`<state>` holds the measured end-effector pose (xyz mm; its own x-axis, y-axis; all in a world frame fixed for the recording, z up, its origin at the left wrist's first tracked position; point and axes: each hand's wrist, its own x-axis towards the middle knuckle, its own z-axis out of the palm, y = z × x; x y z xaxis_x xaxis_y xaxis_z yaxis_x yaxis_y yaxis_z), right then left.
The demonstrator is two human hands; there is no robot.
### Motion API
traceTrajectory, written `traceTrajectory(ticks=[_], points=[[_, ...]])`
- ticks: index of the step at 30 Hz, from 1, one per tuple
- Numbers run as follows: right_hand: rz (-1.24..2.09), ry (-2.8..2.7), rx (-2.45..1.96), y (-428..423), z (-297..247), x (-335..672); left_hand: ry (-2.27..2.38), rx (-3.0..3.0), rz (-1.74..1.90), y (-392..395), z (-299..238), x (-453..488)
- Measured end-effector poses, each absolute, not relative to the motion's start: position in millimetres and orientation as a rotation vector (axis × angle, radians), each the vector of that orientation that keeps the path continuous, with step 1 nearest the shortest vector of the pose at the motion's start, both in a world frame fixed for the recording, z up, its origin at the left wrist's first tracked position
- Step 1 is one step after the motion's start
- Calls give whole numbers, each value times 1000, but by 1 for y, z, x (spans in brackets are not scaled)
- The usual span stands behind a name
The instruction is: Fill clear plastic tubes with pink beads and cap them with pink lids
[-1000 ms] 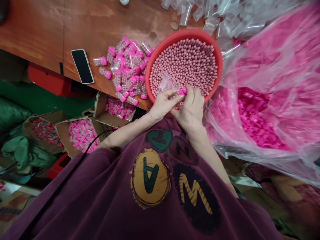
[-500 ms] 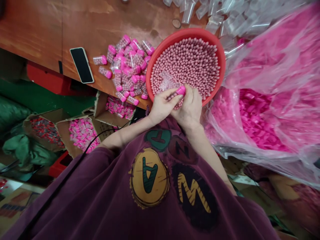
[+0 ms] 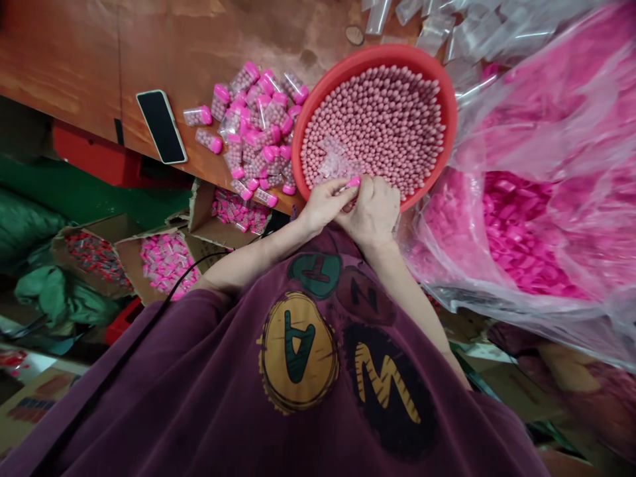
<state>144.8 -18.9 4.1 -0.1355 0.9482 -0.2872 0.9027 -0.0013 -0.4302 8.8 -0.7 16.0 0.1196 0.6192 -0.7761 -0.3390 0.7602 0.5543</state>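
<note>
Head view: the left hand and the right hand meet at the near rim of the red basin, both closed together on one small vial. The vial's pink cap shows between the fingertips and points up and right, toward the basin's middle. The long axis of the vial runs on that same diagonal; its body is mostly hidden by the fingers. The basin is filled with pink beads. Left of the basin, a heap of capped vials lies on the wooden worktop, with a dark phone farther left, screen blank. A clear bag of pink caps lies to the right. The shirt bears the large letters A, M, T and Z, seen upside down.
</note>
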Motion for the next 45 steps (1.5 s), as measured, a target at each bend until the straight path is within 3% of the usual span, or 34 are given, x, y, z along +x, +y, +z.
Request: traceTrajectory(ticks=[17,29,38,45], points=[[758,-2112,-1908,-22,-16,149,1087,158,649,0,11,-9],[1064,-1950,-1641,-23,-5,153,924,-93,558,6,12,-16],[889,-2173,-1852,-16,18,141,997,197,628,-4,21,-21],[807,-2232,-1900,-29,-1,128,1161,182,576,-13,12,-20]])
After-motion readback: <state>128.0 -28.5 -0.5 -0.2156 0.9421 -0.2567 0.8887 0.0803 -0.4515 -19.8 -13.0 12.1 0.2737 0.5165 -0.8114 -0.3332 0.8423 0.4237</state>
